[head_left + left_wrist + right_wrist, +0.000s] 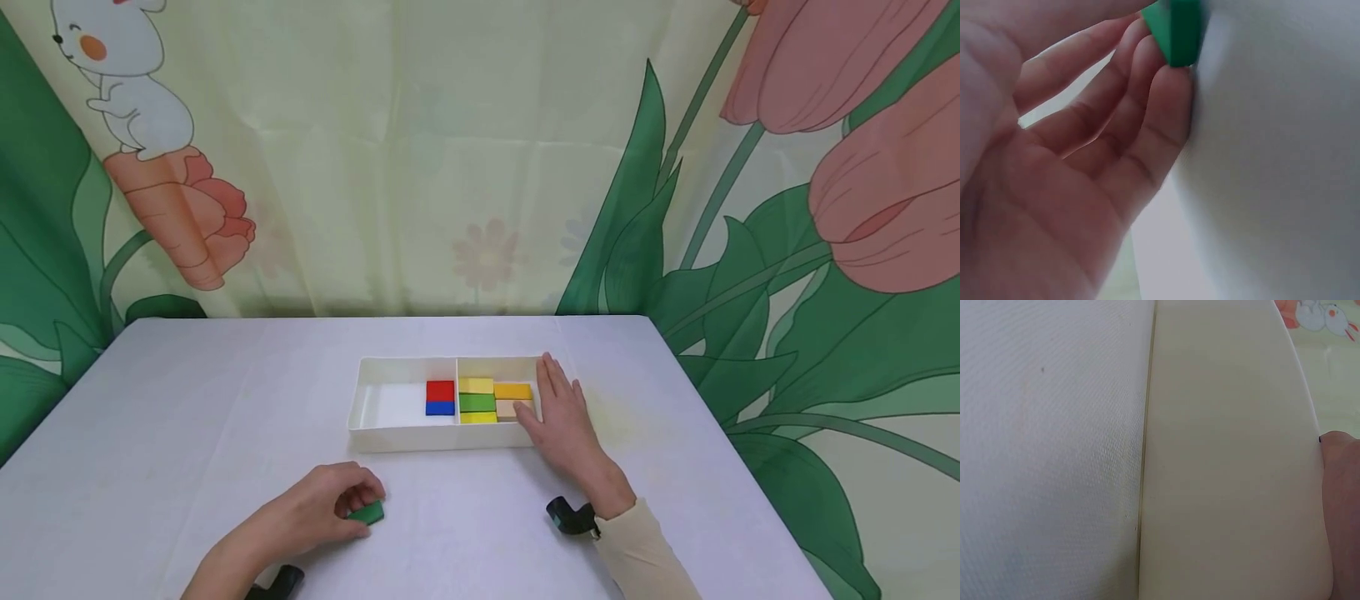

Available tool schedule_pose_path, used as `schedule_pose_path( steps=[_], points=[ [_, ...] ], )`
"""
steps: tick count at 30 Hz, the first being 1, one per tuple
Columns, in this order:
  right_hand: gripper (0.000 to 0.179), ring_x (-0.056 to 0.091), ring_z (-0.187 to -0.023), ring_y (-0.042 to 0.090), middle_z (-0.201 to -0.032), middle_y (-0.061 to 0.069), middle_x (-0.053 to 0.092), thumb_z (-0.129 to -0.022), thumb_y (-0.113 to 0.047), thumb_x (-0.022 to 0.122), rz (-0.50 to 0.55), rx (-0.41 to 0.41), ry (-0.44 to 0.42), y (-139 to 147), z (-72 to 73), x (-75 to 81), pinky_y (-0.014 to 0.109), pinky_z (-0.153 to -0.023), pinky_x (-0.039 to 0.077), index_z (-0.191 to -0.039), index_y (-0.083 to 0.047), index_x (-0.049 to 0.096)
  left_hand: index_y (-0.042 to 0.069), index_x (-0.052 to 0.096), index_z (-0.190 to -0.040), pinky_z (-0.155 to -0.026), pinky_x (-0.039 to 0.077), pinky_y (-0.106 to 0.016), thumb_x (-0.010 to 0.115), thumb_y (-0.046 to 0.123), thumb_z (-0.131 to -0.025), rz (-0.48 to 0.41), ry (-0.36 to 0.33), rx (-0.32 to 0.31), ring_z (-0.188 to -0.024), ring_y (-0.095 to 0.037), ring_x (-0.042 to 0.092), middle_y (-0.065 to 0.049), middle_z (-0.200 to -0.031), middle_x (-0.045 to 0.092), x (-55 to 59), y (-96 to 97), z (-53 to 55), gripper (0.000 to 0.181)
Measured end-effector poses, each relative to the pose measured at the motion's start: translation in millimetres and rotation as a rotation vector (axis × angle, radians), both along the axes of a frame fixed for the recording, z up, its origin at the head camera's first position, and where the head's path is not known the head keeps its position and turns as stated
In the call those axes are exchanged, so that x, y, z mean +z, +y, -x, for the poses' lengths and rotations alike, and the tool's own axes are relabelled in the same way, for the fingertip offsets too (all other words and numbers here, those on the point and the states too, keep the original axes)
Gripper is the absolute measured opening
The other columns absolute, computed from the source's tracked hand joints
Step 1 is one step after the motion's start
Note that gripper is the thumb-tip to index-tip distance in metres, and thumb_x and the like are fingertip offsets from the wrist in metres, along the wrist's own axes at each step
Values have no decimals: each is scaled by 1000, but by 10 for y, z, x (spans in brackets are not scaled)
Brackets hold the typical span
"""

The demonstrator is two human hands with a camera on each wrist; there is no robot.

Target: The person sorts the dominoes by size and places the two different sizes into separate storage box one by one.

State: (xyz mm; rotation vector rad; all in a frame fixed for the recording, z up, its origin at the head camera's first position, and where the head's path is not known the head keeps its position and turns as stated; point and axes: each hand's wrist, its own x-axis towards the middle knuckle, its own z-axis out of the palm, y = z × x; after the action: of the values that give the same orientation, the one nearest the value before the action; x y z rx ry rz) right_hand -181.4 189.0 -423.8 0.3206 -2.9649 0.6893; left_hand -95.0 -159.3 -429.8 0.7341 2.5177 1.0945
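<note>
My left hand point(318, 508) pinches a dark green block point(367, 512) between thumb and fingers, low over the table in front of the box. In the left wrist view the same green block point(1182, 31) shows at the fingertips, close to the white cloth. A white two-compartment box point(405, 439) lies beyond it. My right hand point(566, 425) rests at the box's right end with straight fingers along that wall, the thumb reaching over the near rim. The right wrist view shows the box's outer wall point(1229, 450) and part of the thumb point(1341, 487).
The left compartment holds a red block point(440, 391) and a blue block point(440, 408) against the divider. On the right lie several yellow, green, orange and beige blocks point(477, 403). White cloth covers the table point(187, 433), and a printed curtain point(375, 167) hangs behind.
</note>
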Motion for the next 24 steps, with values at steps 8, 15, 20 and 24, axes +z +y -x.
schedule_pose_path(
  steps=[8, 15, 20, 24],
  points=[
    [81, 8, -156, 31, -168, 12, 7, -100, -43, 49, -2, 1, -12, 4, 13, -12, 60, -124, 6, -158, 0, 12, 16, 69, -103, -73, 53, -20, 82, 13, -79, 9, 66, 69, -83, 0, 57, 10, -93, 62, -43, 59, 12, 27],
    [81, 7, -156, 30, -168, 12, 6, -100, -43, 48, 0, 4, -11, 5, 19, -8, 59, -124, 6, -158, -1, 11, 18, 69, -102, -74, 52, -20, 83, 13, -78, 42, 36, 93, -84, -1, 57, 10, -93, 62, -22, 46, 11, 28],
    [81, 8, -156, 31, -168, 12, 7, -100, -44, 49, -6, 0, -8, 2, 22, -16, 60, -124, 7, -158, -1, 12, 19, 69, -99, -73, 53, -19, 81, 9, -79, 53, 56, 108, -82, 1, 57, 10, -92, 62, -26, 58, 22, 25],
    [81, 8, -155, 31, -168, 12, 8, -99, -44, 49, -6, -4, -6, -2, 20, -25, 59, -124, 7, -158, -1, 13, 20, 69, -98, -72, 54, -20, 81, 9, -79, 46, 83, 123, -81, 1, 57, 11, -92, 63, -28, 62, 23, 25]
  ],
)
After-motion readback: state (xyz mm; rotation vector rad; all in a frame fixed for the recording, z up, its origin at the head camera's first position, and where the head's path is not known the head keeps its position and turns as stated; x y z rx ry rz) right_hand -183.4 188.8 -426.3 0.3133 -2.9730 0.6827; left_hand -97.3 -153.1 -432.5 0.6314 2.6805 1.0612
